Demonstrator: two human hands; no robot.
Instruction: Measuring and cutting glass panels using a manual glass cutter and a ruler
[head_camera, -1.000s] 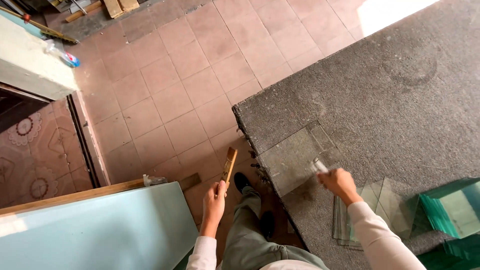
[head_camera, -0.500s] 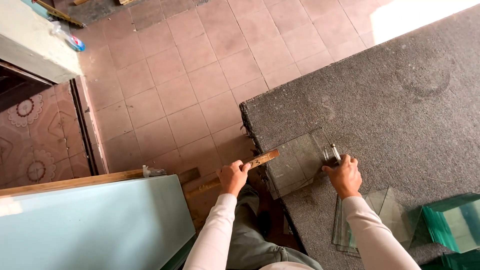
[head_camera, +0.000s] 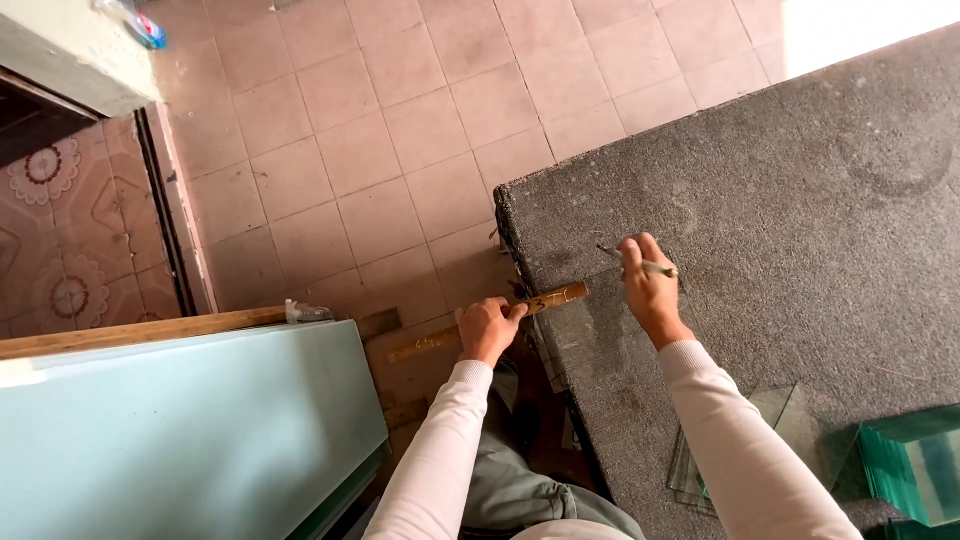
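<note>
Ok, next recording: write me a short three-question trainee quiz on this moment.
1. True or false: the left hand holds the wooden ruler with one end on the grey table.
2. What does the right hand hold? A) slim pen-like tool B) hammer C) cloth
3. What lies near the table's lower right edge, beside the right sleeve?

Key: 1 true. 2 A. 3 a stack of clear glass panes, with green-edged glass further right.

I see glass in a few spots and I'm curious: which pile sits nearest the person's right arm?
The clear panes lying flat on the table, right beside the right sleeve. The green stack sits farther right, at the frame's edge.
</note>
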